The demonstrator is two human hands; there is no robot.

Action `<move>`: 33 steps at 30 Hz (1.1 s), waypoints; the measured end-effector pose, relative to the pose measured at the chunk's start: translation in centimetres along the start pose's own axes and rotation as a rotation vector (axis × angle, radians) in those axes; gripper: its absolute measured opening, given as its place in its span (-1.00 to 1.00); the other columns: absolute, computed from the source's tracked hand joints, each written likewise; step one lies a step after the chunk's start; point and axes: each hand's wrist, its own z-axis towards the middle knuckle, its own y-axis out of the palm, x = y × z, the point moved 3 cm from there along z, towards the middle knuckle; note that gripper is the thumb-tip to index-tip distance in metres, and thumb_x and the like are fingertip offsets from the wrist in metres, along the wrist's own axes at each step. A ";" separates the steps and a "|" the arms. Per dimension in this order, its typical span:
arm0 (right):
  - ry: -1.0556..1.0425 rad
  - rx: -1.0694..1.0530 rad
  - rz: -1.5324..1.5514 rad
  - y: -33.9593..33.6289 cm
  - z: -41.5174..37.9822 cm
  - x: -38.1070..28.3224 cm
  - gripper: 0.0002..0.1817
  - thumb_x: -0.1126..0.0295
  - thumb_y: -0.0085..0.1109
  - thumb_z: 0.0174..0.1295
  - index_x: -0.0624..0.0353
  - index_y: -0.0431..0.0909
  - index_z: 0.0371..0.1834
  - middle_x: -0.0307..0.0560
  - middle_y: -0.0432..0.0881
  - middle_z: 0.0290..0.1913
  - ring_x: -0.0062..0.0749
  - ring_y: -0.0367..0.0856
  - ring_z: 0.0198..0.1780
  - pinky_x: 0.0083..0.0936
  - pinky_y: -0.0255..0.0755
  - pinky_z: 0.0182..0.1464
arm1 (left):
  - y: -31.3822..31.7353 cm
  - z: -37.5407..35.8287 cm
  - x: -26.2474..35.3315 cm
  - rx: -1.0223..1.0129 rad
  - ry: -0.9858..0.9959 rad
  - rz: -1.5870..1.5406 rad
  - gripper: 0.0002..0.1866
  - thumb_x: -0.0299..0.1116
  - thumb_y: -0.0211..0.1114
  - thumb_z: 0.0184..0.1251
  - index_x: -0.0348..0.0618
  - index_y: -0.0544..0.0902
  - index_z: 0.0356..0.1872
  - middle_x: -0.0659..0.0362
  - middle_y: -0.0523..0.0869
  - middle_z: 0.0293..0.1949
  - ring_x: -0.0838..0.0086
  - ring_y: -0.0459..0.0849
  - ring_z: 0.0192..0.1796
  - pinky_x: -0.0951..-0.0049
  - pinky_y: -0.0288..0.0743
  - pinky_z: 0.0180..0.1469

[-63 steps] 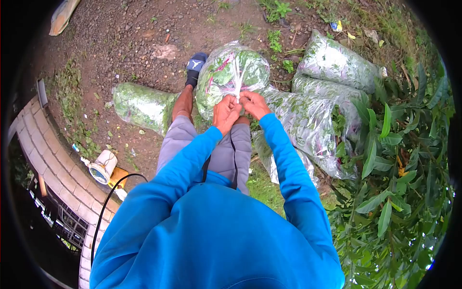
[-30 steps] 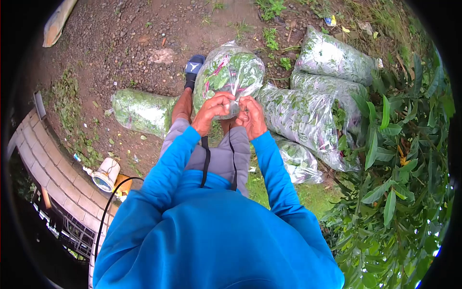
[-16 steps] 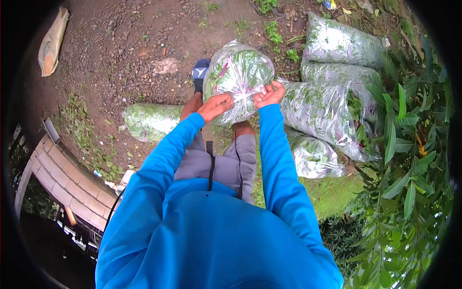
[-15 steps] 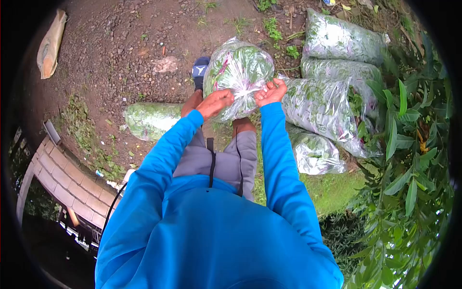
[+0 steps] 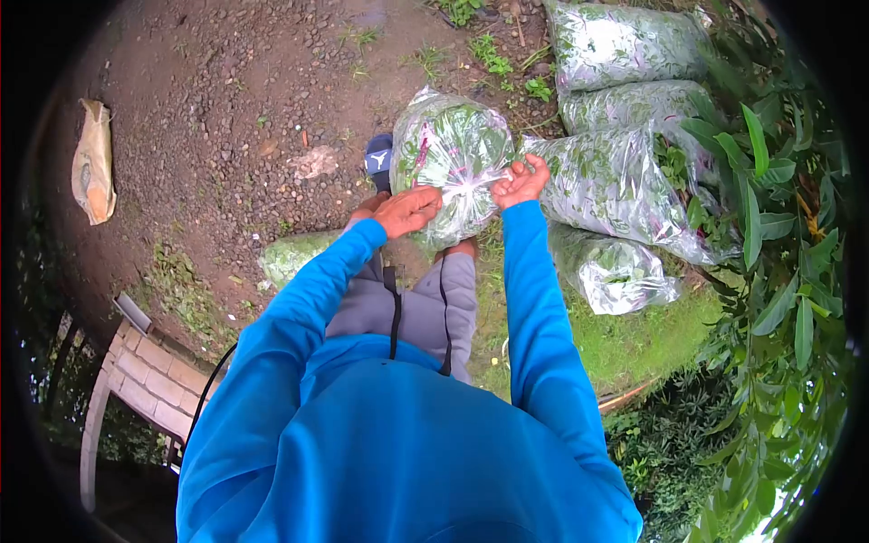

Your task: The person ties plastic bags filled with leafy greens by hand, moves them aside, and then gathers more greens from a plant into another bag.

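Observation:
A clear plastic bag of green leaves [image 5: 453, 136] stands between my lower legs, its top gathered into a bunched, creased neck that faces up. At the left side of this neck is my left hand [image 5: 409, 212], its fingers pressed together on the plastic; the fingertips are partly hidden. My right hand [image 5: 520, 181] is at the right side of the neck, fingers curled in a pinch on a bit of the gathered plastic. Some purple-red shows among the leaves inside the bag.
More filled bags [image 5: 625, 45] are stacked at the right, with another [image 5: 620, 276] below them on the grass. One bag [image 5: 294, 255] lies behind my left arm. A pale sack [image 5: 94, 163] is at far left, a brick edging [image 5: 154, 376] at lower left, and leafy branches [image 5: 769, 226] hang at right.
The view has shifted a little. My left hand has gone from a pinch near the neck to flatter fingers on the bag's side. My right hand has moved slightly away to the right.

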 end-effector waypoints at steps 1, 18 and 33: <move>-0.033 -0.074 -0.070 0.0 -1.1 -0.3 -0.60 -0.01 0.11 -0.09 -0.07 0.16 -0.75 -0.31 0.12 -0.74 -0.51 0.00 -0.76 -0.52 -0.08 -0.69 | -1.0 0.4 1.2 -0.009 0.074 -0.011 -0.74 -0.24 0.01 0.38 -0.23 0.45 -0.11 0.07 0.49 -0.18 0.27 0.47 -0.06 0.33 0.32 0.05; 0.182 -0.229 -0.525 -6.2 -3.0 7.3 -0.78 0.16 0.18 0.12 0.07 0.59 -0.36 -0.29 0.51 -0.56 -0.56 0.35 -0.69 -0.62 0.28 -0.67 | -2.7 5.1 7.7 -0.259 0.082 0.137 -0.65 -0.09 0.17 0.12 -0.22 0.59 -0.33 0.07 0.58 -0.27 0.26 0.53 -0.19 0.29 0.41 -0.13; -0.420 -0.253 -0.192 -3.5 -5.5 13.6 -0.79 0.28 0.04 0.32 0.13 0.53 -0.11 -0.27 0.57 -0.23 -0.60 0.45 -0.38 -0.54 0.43 -0.40 | 0.5 14.1 6.1 -0.788 -0.208 0.583 -0.54 -0.01 0.07 0.05 -0.29 0.59 -0.43 -0.13 0.63 -0.24 -0.03 0.56 -0.17 0.02 0.39 -0.17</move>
